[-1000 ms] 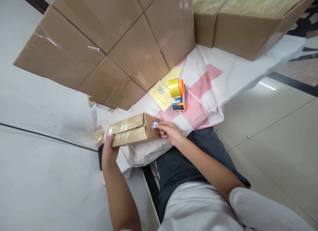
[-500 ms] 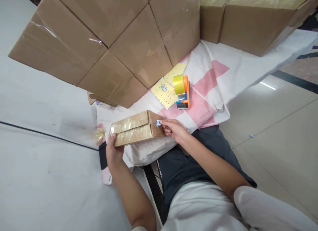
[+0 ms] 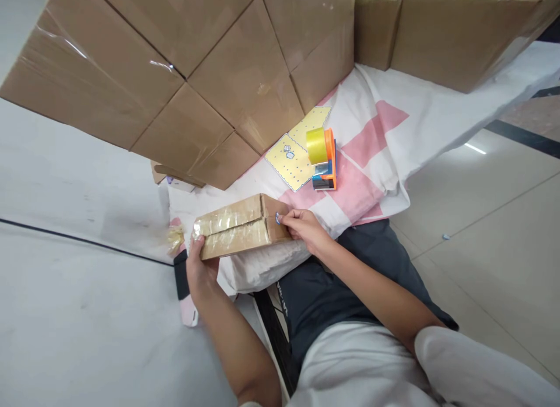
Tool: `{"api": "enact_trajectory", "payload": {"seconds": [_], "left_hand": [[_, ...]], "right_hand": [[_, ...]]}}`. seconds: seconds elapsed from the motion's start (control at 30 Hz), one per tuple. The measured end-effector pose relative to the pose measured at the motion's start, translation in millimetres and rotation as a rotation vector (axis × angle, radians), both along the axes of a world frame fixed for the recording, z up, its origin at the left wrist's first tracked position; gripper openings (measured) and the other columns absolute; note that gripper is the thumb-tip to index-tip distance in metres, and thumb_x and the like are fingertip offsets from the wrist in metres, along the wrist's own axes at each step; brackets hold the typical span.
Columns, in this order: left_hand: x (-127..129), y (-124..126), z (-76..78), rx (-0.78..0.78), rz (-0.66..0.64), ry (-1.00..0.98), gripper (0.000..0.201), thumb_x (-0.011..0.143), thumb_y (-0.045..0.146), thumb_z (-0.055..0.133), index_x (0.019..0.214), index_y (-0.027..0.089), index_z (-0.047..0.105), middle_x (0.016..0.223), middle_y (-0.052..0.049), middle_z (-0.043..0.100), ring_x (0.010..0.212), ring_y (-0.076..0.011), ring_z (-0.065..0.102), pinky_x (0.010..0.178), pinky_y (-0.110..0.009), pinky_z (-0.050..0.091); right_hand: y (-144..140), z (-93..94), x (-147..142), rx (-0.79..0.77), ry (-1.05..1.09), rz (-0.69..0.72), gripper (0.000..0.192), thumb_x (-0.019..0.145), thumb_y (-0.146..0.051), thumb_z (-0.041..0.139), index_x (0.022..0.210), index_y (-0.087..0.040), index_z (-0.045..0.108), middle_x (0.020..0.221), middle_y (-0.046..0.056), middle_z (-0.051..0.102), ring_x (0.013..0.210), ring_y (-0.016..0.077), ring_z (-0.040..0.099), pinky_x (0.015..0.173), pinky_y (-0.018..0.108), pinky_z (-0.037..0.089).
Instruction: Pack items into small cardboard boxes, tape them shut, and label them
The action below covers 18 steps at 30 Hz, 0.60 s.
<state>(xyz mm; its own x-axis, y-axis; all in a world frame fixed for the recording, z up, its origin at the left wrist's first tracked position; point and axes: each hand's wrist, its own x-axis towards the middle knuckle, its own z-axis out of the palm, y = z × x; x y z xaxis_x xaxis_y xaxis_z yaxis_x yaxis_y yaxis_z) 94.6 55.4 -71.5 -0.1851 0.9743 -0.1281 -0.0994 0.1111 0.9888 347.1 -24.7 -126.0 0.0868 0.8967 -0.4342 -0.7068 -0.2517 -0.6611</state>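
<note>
A small taped cardboard box (image 3: 236,227) lies on the white and pink cloth (image 3: 371,133) in front of me. My left hand (image 3: 199,267) grips its near left end. At the box's right end, the fingers of my right hand (image 3: 304,227) press a small blue and white sticker (image 3: 277,218) against the cardboard. A yellow sticker sheet (image 3: 295,156) lies a little further back, beside an orange tape dispenser (image 3: 324,162) with a yellow roll.
Large stacked cardboard boxes (image 3: 184,74) fill the back, with more at the top right (image 3: 437,28). A pink and black object (image 3: 186,290) lies on the floor by my left wrist. Shiny floor tiles (image 3: 490,220) spread to the right.
My right fingers have moved over the sticker on the box's end, so it is now mostly covered. My left hand has shifted its grip slightly lower on the box end.
</note>
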Motion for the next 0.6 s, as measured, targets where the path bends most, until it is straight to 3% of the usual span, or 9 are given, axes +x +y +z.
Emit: {"api": "enact_trajectory", "payload": {"seconds": [0.1,0.27,0.4,0.6], "left_hand": [[2,1,0.5,0.013,-0.021,0.018,0.041,0.075,0.029,0.078,0.116,0.030,0.070,0.121,0.000,0.071,0.104,-0.0178,0.067,0.079,-0.021,0.057],[2,3,0.3,0.014,-0.032,0.015,0.044,0.075,0.029,0.077,0.118,0.032,0.069,0.118,0.000,0.071,0.101,-0.0171,0.068,0.077,-0.020,0.057],[2,2,1.4,0.005,-0.039,0.009,0.043,0.075,0.027,0.078,0.117,0.032,0.068,0.116,0.001,0.071,0.100,-0.0162,0.067,0.079,-0.021,0.057],[4,0,3.3,0.019,-0.099,-0.004,0.041,0.077,0.029,0.078,0.116,0.033,0.068,0.119,0.001,0.070,0.102,-0.0150,0.066,0.083,-0.022,0.055]], "right_hand": [[2,-4.1,-2,0.086,-0.103,-0.072,0.041,0.063,-0.047,0.084,0.062,-0.022,0.052,0.049,-0.007,0.042,0.045,0.0073,0.032,0.044,0.023,0.019],[-9,-12.4,-20,0.270,-0.398,-0.342,0.018,0.079,-0.038,0.071,0.085,-0.021,0.076,0.069,0.001,0.058,0.066,0.0146,0.050,0.063,0.028,0.042],[-20,-15.9,-28,0.352,-0.508,-0.293,0.028,0.089,-0.033,0.060,0.107,-0.021,0.079,0.079,0.004,0.062,0.067,0.0155,0.051,0.062,0.029,0.042],[-17,-21.5,-20,0.409,-0.647,-0.232,0.041,0.094,-0.034,0.055,0.131,-0.023,0.069,0.082,0.004,0.060,0.065,0.0148,0.049,0.062,0.028,0.042]]}}
